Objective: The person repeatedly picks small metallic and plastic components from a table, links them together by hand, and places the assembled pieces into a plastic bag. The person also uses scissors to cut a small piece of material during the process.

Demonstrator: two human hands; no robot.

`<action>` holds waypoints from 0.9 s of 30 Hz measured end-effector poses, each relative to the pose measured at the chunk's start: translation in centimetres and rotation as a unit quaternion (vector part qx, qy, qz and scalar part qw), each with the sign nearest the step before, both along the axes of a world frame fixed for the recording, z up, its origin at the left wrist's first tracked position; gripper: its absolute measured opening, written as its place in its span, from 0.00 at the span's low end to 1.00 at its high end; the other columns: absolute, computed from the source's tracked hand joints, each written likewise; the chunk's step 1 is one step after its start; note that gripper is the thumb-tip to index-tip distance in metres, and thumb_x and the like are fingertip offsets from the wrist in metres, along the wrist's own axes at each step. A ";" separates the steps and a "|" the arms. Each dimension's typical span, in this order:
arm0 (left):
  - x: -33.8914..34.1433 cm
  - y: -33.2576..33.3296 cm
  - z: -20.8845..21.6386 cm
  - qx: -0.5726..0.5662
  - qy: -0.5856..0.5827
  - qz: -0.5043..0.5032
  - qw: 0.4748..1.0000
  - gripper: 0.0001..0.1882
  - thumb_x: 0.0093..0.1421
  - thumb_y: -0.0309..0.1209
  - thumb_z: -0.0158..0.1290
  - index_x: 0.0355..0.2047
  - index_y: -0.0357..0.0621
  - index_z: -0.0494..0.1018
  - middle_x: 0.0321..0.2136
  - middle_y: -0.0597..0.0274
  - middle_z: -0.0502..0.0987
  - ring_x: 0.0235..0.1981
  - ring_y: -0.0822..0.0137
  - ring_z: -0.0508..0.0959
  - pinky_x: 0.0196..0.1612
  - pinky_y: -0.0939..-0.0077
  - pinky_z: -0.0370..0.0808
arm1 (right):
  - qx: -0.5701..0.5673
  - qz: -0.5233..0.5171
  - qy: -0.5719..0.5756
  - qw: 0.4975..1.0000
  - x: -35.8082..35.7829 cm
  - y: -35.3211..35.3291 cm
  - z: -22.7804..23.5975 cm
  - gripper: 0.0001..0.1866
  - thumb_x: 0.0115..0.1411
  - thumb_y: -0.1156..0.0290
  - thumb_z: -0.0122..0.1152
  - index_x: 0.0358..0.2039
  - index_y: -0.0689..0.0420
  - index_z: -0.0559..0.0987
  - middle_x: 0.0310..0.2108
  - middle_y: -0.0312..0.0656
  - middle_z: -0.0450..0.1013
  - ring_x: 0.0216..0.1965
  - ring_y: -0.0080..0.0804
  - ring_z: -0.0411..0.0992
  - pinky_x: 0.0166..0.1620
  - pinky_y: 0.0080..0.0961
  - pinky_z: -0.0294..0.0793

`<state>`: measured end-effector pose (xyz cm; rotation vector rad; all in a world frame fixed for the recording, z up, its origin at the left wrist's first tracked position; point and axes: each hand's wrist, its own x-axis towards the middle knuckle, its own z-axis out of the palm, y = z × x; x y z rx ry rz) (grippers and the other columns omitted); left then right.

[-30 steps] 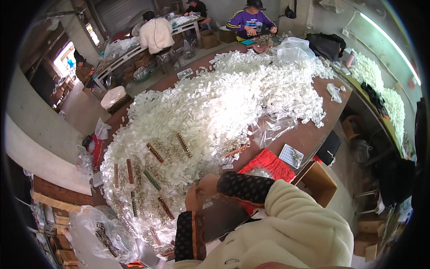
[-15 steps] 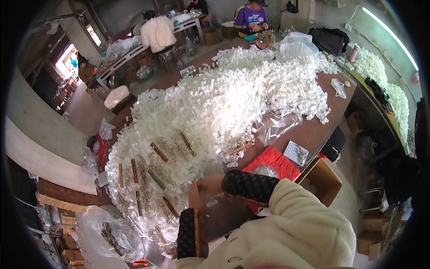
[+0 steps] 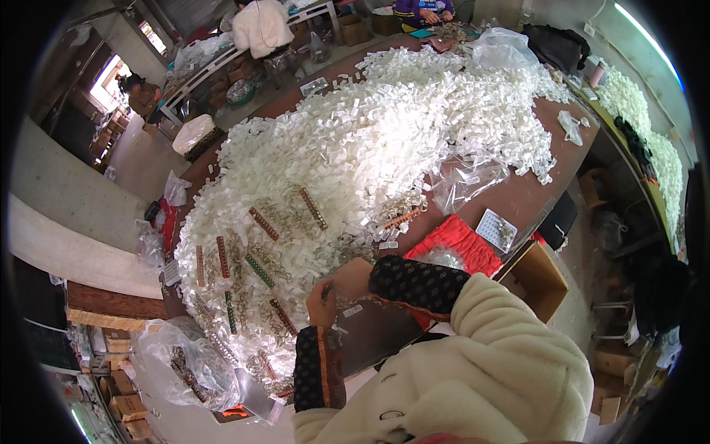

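Observation:
My left hand and my right hand meet over the near edge of a big pile of small clear-white plastic pieces. The fingers of both are bent in toward each other; anything between them is too small or hidden to make out. Left of my hands, narrow notched strips lie on the pile: a dark red-brown one, a green one and several others. Small metallic bits are scattered around them. On the brown tabletop, just below my right hand, lies a small pale piece.
Right of my arms are a red cloth with clear plastic on it, a white tray and an open cardboard box. A clear bag hangs at the near left. People sit at far tables, one in a white jacket.
The view has tilted down slightly, so the far people sit higher in the picture. My hands stay close together, with the left fingers more bent now.

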<state>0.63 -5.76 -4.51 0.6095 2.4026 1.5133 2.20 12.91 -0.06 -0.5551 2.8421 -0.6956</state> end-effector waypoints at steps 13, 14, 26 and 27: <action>0.2 0.7 -0.5 -0.030 0.188 0.001 0.982 0.17 0.54 0.28 0.54 0.45 0.38 0.75 0.37 0.47 0.78 0.40 0.48 0.78 0.44 0.61 0.74 | -0.023 0.025 0.000 0.999 0.1 0.3 1.7 0.15 0.54 0.58 0.53 0.21 0.54 0.80 0.21 0.47 0.75 0.26 0.50 0.76 0.30 0.46 0.74; 0.2 0.6 -0.6 -0.043 0.167 0.013 0.985 0.17 0.54 0.28 0.54 0.45 0.37 0.76 0.36 0.47 0.78 0.39 0.48 0.78 0.43 0.61 0.74 | -0.035 0.019 0.000 0.999 0.0 0.3 1.7 0.15 0.54 0.59 0.53 0.20 0.54 0.80 0.20 0.47 0.75 0.26 0.50 0.75 0.30 0.47 0.73; 0.0 1.1 -1.2 -0.033 0.132 0.042 0.990 0.19 0.55 0.27 0.52 0.47 0.37 0.74 0.37 0.44 0.76 0.38 0.46 0.77 0.42 0.60 0.73 | -0.040 0.011 0.006 0.999 -0.6 0.7 -0.2 0.15 0.56 0.60 0.51 0.24 0.58 0.76 0.23 0.49 0.74 0.27 0.53 0.74 0.31 0.48 0.72; 0.0 1.1 -1.1 -0.032 0.129 0.035 0.991 0.19 0.55 0.27 0.52 0.48 0.37 0.74 0.37 0.44 0.76 0.39 0.46 0.77 0.43 0.60 0.73 | -0.031 0.012 -0.005 0.999 -0.6 0.7 0.0 0.14 0.57 0.60 0.51 0.25 0.58 0.76 0.24 0.49 0.74 0.28 0.52 0.74 0.32 0.48 0.72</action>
